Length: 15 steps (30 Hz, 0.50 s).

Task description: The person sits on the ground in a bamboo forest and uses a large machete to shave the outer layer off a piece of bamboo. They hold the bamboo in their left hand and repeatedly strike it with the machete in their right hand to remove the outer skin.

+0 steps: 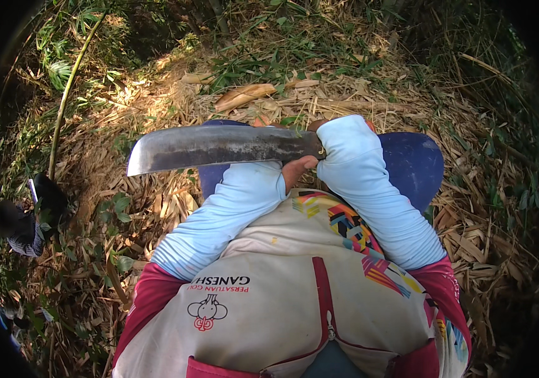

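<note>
A machete [213,148] with a broad, dark-stained steel blade lies level across the view in front of my body, its tip toward the left. Its handle end runs in at my right hand [315,125], which is closed on it and mostly covered by a light blue sleeve. My left hand [299,169] is at the blade's base, close beside the right. Only its thumb and part of the palm show below the blade; its fingers are hidden behind the metal, so their grip is unclear.
Dark blue surfaces [411,167] show on either side beneath my forearms. Dry leaves and bamboo husks [244,96] cover the ground. A thin green stem [71,85] rises at the left. Partly seen at the far left is a person [24,230]. Green undergrowth [257,63] stands ahead.
</note>
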Each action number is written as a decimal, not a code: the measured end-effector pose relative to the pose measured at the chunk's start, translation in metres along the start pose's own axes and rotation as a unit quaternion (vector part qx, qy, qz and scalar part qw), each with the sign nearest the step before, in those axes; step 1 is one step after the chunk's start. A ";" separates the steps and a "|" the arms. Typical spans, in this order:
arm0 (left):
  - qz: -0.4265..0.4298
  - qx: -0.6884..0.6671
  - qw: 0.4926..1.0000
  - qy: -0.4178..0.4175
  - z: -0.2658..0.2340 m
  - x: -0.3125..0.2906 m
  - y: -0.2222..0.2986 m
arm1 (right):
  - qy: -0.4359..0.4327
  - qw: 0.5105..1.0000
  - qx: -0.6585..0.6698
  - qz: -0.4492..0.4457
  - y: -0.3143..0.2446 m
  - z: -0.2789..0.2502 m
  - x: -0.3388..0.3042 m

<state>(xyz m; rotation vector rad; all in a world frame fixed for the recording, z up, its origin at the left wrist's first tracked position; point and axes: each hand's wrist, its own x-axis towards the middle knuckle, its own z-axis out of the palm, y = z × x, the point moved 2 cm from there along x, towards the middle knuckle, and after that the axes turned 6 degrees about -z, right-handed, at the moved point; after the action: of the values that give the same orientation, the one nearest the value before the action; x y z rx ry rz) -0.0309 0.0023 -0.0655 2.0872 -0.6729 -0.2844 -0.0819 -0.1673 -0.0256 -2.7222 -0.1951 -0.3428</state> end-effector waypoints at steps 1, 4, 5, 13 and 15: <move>-0.014 0.006 1.000 -0.017 -0.002 0.001 0.001 | 0.008 1.000 -0.004 -0.004 0.000 0.000 0.000; -0.031 0.036 0.999 -0.025 -0.001 0.004 0.001 | 0.022 1.000 -0.014 -0.006 0.003 0.005 -0.001; -0.021 0.033 0.999 -0.010 -0.001 0.003 0.001 | 0.019 1.000 -0.016 -0.001 0.004 0.008 0.000; -0.102 0.030 0.994 -0.040 -0.006 0.005 -0.001 | 0.000 0.993 0.038 0.113 0.016 0.007 0.008; -0.112 0.037 0.991 -0.056 -0.012 0.003 0.004 | 0.064 0.986 0.045 0.150 0.035 0.014 0.004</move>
<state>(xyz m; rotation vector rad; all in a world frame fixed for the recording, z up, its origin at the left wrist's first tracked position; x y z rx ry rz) -0.0248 0.0073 -0.0547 2.2347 -0.5210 -0.5130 -0.0683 -0.1934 -0.0498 -2.5787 0.2291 -0.4075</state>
